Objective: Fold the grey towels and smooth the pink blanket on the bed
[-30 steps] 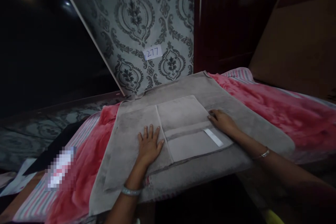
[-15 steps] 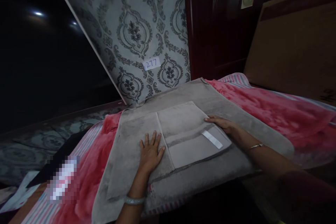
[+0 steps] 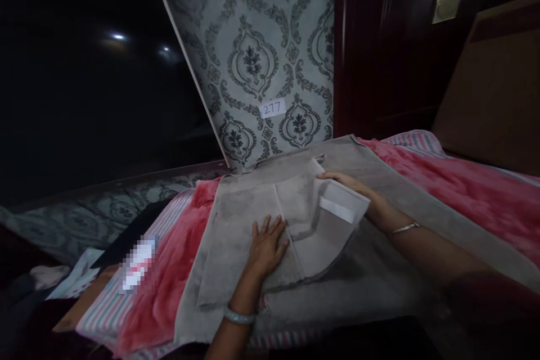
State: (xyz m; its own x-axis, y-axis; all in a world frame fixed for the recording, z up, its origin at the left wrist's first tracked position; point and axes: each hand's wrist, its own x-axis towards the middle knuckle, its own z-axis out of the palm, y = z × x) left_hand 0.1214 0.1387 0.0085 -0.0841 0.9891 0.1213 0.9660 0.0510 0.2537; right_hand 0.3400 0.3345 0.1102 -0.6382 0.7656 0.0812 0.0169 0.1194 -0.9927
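Gray folded cloth (image 3: 232,233) lies lengthwise left to right under a flat, spread left hand (image 3: 265,248) grasping nothing, its raised right end gripped by the right hand (image 3: 375,203).

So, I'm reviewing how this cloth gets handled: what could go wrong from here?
The right hand holds the light grey flap up in a bend, so it might crease. The white strip on it could crease too. If the left hand, flat on the grey cloth, slid, that cloth might wrinkle.
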